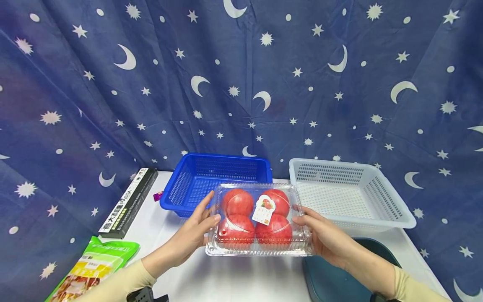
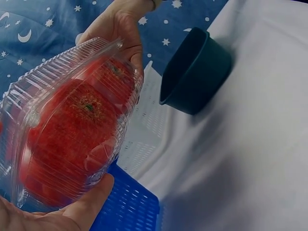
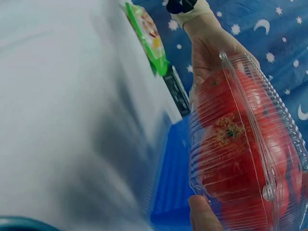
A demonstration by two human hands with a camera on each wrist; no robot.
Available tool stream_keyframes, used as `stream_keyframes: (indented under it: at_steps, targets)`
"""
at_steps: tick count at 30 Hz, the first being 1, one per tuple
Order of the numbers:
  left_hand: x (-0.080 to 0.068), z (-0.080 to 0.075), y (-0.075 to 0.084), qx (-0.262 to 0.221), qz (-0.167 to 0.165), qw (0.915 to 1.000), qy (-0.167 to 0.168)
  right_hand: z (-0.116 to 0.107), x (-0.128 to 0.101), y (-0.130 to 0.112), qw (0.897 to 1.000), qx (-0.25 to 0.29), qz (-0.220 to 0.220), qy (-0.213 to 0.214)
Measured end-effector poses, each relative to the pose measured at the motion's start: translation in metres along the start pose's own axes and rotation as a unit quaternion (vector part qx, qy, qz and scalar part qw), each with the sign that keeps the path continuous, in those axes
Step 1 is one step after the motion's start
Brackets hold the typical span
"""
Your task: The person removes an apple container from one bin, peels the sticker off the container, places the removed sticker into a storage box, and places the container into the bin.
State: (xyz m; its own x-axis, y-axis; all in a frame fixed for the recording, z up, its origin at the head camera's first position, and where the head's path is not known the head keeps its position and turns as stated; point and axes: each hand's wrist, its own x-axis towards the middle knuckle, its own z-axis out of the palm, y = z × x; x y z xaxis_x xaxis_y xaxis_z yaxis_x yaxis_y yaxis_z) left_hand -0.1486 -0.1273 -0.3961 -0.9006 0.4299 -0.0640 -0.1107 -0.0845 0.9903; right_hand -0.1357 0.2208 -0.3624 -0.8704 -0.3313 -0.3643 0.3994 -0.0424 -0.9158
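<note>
A clear plastic clamshell box (image 1: 258,220) holding several red tomatoes, with a small label on its lid, hangs just above the white table (image 1: 226,277). My left hand (image 1: 192,235) grips its left end, thumb on the lid edge. My right hand (image 1: 324,239) grips the right end. In the left wrist view the box (image 2: 72,125) shows its ribbed underside, my left thumb (image 2: 82,207) below it and the right hand (image 2: 120,24) beyond. The right wrist view has the box (image 3: 240,144) between my right thumb (image 3: 202,211) and the left hand (image 3: 209,48).
A blue slotted basket (image 1: 211,176) stands right behind the box, a white basket (image 1: 347,193) to its right. A dark teal bowl (image 1: 339,277) sits under my right forearm. A black pasta box (image 1: 128,203) and a green food packet (image 1: 94,268) lie at the left.
</note>
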Motion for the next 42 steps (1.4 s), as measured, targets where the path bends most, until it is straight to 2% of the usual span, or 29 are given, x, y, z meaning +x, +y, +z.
stream_keyframes:
  at_steps: [3,15,21,33,38,42]
  targets:
    - [-0.008,-0.003,-0.004,-0.004,-0.005,1.0000,0.000,0.007,-0.001,0.005,1.000,-0.007,0.010,0.010]
    - [-0.042,-0.016,-0.027,-0.001,-0.028,0.9993,-0.023,0.027,-0.004,0.030,0.998,-0.032,0.049,0.000]
    - [-0.053,-0.024,-0.040,-0.009,-0.032,0.9987,-0.038,0.032,-0.004,0.048,0.998,-0.013,0.053,-0.026]
    - [-0.057,-0.035,-0.073,-0.039,-0.057,0.9951,-0.071,0.038,0.002,0.085,0.996,0.030,0.073,-0.042]
    - [-0.057,-0.040,-0.082,-0.031,-0.051,0.9944,-0.087,0.040,0.005,0.094,0.995,0.037,0.085,-0.034]
    - [-0.055,-0.044,-0.085,-0.013,-0.059,0.9944,-0.087,0.042,0.008,0.098,0.995,0.042,0.088,-0.027]
